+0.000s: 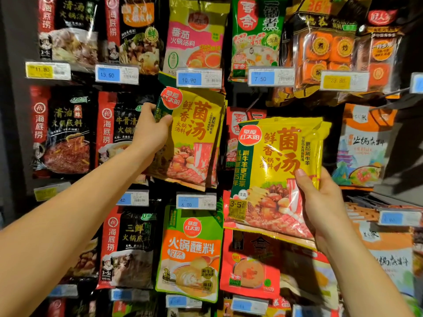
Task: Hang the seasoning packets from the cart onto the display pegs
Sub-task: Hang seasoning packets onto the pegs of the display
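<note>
My left hand (150,131) grips the upper left edge of a yellow mushroom-soup seasoning packet (194,138) that hangs tilted in the middle row of the display, in front of more packets of the same kind. My right hand (320,202) holds a small stack of matching yellow packets (274,170) by the lower right side, thumb on the front, held upright in front of the shelf to the right of centre. The peg behind the hanging packets is hidden by them.
Pegs of hot-pot seasoning packets fill the wall: black-and-red ones (66,131) at left, a green-orange dipping packet (192,252) below centre, red packets (251,266) at lower right. Price tags (198,78) jut out on peg ends. A bare peg (396,93) sticks out at upper right.
</note>
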{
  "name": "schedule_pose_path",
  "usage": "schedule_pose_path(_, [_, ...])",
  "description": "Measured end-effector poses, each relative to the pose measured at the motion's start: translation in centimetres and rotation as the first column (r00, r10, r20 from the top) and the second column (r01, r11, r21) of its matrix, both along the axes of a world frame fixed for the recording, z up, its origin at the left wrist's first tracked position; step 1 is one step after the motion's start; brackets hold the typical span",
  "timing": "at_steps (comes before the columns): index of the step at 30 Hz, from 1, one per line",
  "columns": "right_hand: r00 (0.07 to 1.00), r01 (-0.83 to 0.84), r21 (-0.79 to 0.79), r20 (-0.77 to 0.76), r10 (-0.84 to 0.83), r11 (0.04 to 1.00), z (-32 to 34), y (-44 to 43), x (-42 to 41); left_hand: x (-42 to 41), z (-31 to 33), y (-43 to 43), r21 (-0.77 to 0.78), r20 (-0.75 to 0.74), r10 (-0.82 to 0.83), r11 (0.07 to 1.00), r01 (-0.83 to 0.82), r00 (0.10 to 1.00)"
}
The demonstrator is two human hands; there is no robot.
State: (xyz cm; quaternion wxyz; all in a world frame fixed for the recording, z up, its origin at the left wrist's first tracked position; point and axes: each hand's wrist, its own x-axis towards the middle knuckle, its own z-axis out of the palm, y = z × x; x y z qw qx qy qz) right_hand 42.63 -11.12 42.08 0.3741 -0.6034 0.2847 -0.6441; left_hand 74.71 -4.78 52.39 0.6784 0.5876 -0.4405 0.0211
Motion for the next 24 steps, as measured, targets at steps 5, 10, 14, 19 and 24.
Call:
schedule_pose_path(5, [1.000,0.003,-0.003,-0.008,-0.004,1.000,-0.1,-0.3,0.1,0.0,0.6,0.5,-0.042,0.224,0.011,0.999,-0.002,0.975])
schedule_pose_path(10, [1.000,-0.004,-0.003,-0.009,0.004,1.000,-0.3,-0.6,0.1,1.0,1.2,0.2,-0.038,0.328,0.039,0.999,-0.028,0.944])
schedule_pose_path(14, [1.000,-0.003,-0.005,-0.010,0.003,1.000,-0.5,-0.8,0.3,0.3,0.8,0.1,0.005,0.344,0.077,0.997,-0.083,0.936])
schedule_pose_path(19, [1.000,-0.003,-0.006,-0.026,0.003,1.000,-0.6,-0.7,0.3,0.6,1.3,-0.6,0.034,0.210,-0.057,0.998,0.051,0.976])
schedule_pose_path(24, [1.000,-0.009,0.003,-0.008,0.009,1.000,-0.5,-0.4,0.0,0.4,1.4,-1.0,0.067,0.111,-0.079,0.995,0.072,0.991])
